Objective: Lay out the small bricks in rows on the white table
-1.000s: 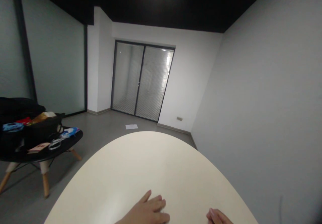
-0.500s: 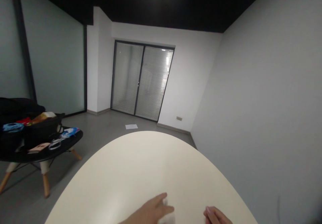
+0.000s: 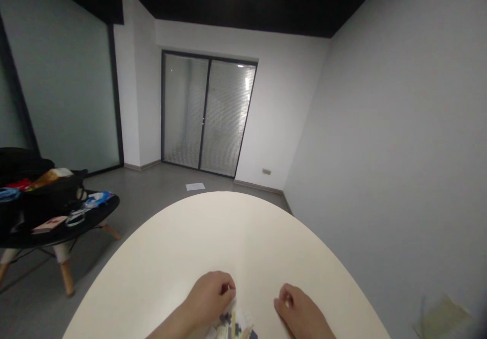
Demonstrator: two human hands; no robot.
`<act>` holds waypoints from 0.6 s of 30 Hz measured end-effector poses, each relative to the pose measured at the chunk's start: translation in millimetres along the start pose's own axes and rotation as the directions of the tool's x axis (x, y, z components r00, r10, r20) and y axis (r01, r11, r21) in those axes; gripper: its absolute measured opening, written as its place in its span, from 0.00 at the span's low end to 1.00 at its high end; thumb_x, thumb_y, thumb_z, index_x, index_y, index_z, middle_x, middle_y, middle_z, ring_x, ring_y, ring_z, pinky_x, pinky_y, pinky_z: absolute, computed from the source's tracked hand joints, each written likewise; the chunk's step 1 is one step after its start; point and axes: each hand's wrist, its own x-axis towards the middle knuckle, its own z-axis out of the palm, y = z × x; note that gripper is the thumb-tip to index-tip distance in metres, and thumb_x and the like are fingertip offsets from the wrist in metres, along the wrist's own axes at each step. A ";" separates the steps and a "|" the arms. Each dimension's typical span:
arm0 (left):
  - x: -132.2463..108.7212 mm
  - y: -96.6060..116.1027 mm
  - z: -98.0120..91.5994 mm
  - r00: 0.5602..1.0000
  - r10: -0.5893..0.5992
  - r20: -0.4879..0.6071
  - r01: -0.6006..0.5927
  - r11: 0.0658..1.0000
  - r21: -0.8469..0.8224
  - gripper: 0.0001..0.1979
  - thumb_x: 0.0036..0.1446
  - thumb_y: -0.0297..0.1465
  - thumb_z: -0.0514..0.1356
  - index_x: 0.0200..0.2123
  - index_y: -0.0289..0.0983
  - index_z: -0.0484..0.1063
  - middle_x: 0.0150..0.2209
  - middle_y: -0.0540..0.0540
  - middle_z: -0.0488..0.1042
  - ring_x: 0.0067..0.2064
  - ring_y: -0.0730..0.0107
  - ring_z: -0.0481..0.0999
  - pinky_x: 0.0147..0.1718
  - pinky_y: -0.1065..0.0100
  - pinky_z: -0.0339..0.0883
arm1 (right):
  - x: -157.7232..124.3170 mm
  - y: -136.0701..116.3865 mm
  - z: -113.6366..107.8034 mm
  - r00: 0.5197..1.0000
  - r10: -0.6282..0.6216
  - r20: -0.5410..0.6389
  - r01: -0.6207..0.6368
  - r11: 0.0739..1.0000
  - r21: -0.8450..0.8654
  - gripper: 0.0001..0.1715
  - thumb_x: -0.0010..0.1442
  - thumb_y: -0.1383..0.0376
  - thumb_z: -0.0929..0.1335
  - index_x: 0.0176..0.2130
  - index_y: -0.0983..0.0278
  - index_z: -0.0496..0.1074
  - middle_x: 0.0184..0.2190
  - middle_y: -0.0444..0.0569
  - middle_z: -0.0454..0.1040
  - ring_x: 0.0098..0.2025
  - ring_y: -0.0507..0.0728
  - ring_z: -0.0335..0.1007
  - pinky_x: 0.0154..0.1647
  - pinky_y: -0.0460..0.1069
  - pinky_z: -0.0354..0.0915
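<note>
My left hand (image 3: pixel 211 294) is over the near part of the round cream table (image 3: pixel 228 232). Its fingers are curled, thumb and index tips almost together; whatever may be between them is too small to make out. Just below it, at the bottom edge of the view, lies a small pile of white, dark blue and yellowish pieces (image 3: pixel 236 326), partly cut off. To the right, my right hand (image 3: pixel 300 309) is closed with thumb against bent fingers, apart from the pile. Anything inside that grip is hidden.
A black chair (image 3: pixel 91 216) at the left bears a black bag (image 3: pixel 53 194), a blue packet (image 3: pixel 98 199) and a small pinkish box (image 3: pixel 50 224). White paper (image 3: pixel 195 187) lies on the floor beyond the table. A yellowish sheet (image 3: pixel 443 319) shows at lower right, near the wall.
My left hand has gone from stretched fingers to curled ones. My right hand has come further into view, more to the left. The view has tilted down, showing the pile and yellowish sheet.
</note>
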 end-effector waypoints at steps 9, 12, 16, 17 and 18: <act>-5.8 -0.2 0.2 0.998 0.040 -0.058 -0.034 0.995 0.091 0.12 0.56 0.32 0.55 0.34 0.41 0.80 0.33 0.50 0.80 0.36 0.66 0.76 0.35 0.70 0.60 | 2.3 -46.9 -7.5 0.987 -0.076 0.141 0.078 0.997 -0.011 0.10 0.47 0.70 0.68 0.32 0.62 0.76 0.32 0.48 0.75 0.36 0.57 0.70 0.37 0.49 0.59; -4.4 -3.2 -0.2 0.998 0.046 -0.053 -0.041 0.995 0.090 0.12 0.57 0.32 0.55 0.34 0.42 0.80 0.33 0.50 0.80 0.36 0.66 0.75 0.35 0.70 0.59 | 8.1 -50.1 -9.7 0.970 -0.110 0.219 0.102 0.994 0.048 0.18 0.44 0.73 0.68 0.35 0.60 0.79 0.28 0.43 0.74 0.30 0.54 0.69 0.32 0.47 0.60; -4.9 -5.9 -1.4 0.997 0.059 -0.044 -0.055 0.994 0.097 0.11 0.57 0.33 0.56 0.34 0.42 0.80 0.34 0.50 0.80 0.37 0.67 0.75 0.36 0.70 0.59 | 2.8 -58.5 -8.3 0.956 -0.195 0.218 0.166 0.976 0.142 0.21 0.46 0.71 0.69 0.40 0.58 0.81 0.35 0.46 0.77 0.35 0.55 0.71 0.38 0.47 0.63; -5.4 -6.3 -1.7 0.997 0.063 -0.041 -0.059 0.993 0.100 0.11 0.57 0.33 0.56 0.34 0.42 0.80 0.34 0.50 0.80 0.37 0.67 0.75 0.36 0.70 0.59 | -0.9 -59.9 -7.4 0.949 -0.233 0.211 0.199 0.965 0.170 0.22 0.46 0.71 0.69 0.41 0.57 0.81 0.37 0.46 0.77 0.38 0.56 0.71 0.41 0.48 0.63; -5.9 -6.5 -2.0 0.997 0.067 -0.038 -0.063 0.993 0.104 0.11 0.57 0.33 0.56 0.34 0.42 0.80 0.34 0.50 0.79 0.36 0.67 0.75 0.35 0.70 0.59 | -4.7 -60.7 -6.3 0.939 -0.274 0.208 0.234 0.952 0.198 0.23 0.46 0.71 0.69 0.42 0.56 0.81 0.38 0.47 0.77 0.40 0.56 0.71 0.44 0.48 0.63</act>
